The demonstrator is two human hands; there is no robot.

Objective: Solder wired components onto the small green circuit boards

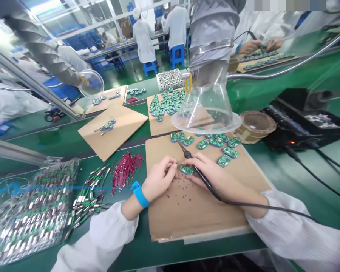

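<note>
Head view: left hand [158,179] pinching shut at 9 o'clock edge of small green circuit board [186,169], contents unclear. Board lying flat on brown cardboard sheet [192,215]. Right hand [215,177] clenching black corded soldering iron [187,154]. Board probably handling light, stiff, fragile; edges looking safest.

Electronics factory: workbenches [272,90], circuit boards [170,104], coated workers [144,37]
</note>
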